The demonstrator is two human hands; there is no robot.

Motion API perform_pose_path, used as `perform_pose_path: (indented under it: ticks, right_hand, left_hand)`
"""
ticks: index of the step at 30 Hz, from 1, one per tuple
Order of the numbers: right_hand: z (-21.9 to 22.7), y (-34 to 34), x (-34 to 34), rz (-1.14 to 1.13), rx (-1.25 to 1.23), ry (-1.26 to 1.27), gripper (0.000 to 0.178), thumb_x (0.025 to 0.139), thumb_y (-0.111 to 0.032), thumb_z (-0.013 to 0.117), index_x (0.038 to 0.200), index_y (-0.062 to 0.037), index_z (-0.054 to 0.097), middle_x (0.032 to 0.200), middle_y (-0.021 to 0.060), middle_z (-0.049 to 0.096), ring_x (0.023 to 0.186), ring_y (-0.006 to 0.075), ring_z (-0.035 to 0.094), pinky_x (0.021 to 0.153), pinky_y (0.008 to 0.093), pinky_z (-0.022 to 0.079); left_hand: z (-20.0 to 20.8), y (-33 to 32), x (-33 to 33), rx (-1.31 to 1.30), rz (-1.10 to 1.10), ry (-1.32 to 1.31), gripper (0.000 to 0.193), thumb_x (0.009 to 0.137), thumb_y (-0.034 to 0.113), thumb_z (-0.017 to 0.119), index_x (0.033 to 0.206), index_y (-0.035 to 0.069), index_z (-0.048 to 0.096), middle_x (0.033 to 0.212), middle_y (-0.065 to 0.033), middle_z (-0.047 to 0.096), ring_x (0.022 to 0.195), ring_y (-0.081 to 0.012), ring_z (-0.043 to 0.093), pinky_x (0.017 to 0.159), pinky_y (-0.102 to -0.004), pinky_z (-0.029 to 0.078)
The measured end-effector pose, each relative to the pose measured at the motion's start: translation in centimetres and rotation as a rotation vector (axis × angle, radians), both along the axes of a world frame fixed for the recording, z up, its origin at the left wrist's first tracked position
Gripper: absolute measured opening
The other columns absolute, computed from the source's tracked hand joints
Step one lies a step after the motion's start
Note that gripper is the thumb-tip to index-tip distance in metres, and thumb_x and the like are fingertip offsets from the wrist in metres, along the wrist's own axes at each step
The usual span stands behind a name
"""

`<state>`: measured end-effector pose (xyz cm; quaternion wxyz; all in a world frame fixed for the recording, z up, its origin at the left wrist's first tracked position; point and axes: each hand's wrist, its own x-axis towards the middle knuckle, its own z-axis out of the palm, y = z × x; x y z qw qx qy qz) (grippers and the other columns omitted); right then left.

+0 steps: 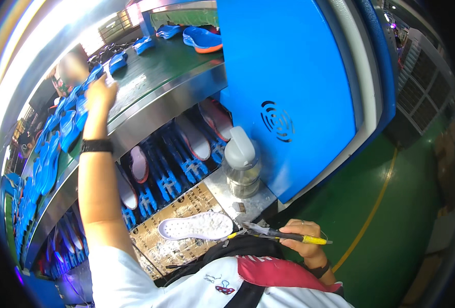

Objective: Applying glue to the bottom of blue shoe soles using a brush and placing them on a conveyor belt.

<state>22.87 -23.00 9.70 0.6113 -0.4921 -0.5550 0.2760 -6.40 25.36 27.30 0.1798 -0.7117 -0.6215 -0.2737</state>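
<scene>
My left hand is stretched out over the green conveyor belt, its fingers apart beside a blue shoe sole; whether they touch it is unclear. Close to my body, my right hand is closed around a slim tool with a black and yellow handle. The tool's far end looks whitish and its exact kind does not show. Left of that end, a white shoe sole with small holes and a crumbly-looking white surface lies on brown printed cardboard.
Several blue soles line the belt, edged by a metal rail. Below, more soles rest on blue racks. A lidded clear bottle stands beside a large blue machine housing. Green floor lies to the right.
</scene>
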Motion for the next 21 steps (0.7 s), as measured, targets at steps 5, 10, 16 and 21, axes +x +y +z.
perform_pose_path:
  ticks: [5, 10, 16, 21]
  right_hand:
    - [0.7, 1.1, -2.4, 0.128, 0.061, -0.106, 0.028, 0.067, -0.006, 0.079, 0.092, 0.0022, 0.07, 0.075, 0.0137, 0.066, 0.065, 0.025, 0.062, 0.06, 0.0317, 0.048]
    - [0.9, 1.4, -4.0, 0.161, 0.052, -0.145, 0.028, 0.068, -0.008, 0.08, 0.094, 0.0002, 0.07, 0.077, 0.0132, 0.067, 0.066, 0.0247, 0.063, 0.062, 0.0315, 0.049]
    - [1.2, 1.1, -4.9, 0.133, 0.055, -0.113, 0.028, 0.07, -0.01, 0.079, 0.095, -0.0008, 0.07, 0.079, 0.013, 0.068, 0.068, 0.024, 0.063, 0.062, 0.0311, 0.049]
    - [1.4, 0.1, -4.8, 0.076, 0.022, -0.084, 0.026, 0.074, -0.009, 0.076, 0.098, -0.0001, 0.068, 0.082, 0.0134, 0.068, 0.071, 0.0229, 0.065, 0.063, 0.0291, 0.049]
  left_hand:
    - [-1.5, -4.0, -10.4, -0.169, 0.103, 0.145, 0.047, 0.084, 0.028, 0.063, 0.124, 0.005, 0.057, 0.121, -0.0205, 0.059, 0.111, -0.0384, 0.056, 0.094, -0.0477, 0.043]
    - [-3.5, -9.6, -10.8, 0.266, -0.521, 0.003, 0.035, 0.085, 0.013, 0.064, 0.119, 0.005, 0.059, 0.106, -0.0195, 0.06, 0.097, -0.0381, 0.056, 0.086, -0.0445, 0.043]
    - [-7.2, -18.3, -6.2, 0.834, -0.275, -1.129, 0.035, 0.096, 0.021, 0.043, 0.122, -0.001, 0.052, 0.112, -0.0148, 0.057, 0.105, -0.025, 0.056, 0.091, -0.0385, 0.045]
    - [-7.2, -18.7, -4.7, -0.433, -1.214, -2.501, 0.072, 0.085, 0.035, 0.055, 0.141, -0.002, 0.029, 0.143, -0.0292, 0.032, 0.128, -0.0512, 0.033, 0.104, -0.0619, 0.032]
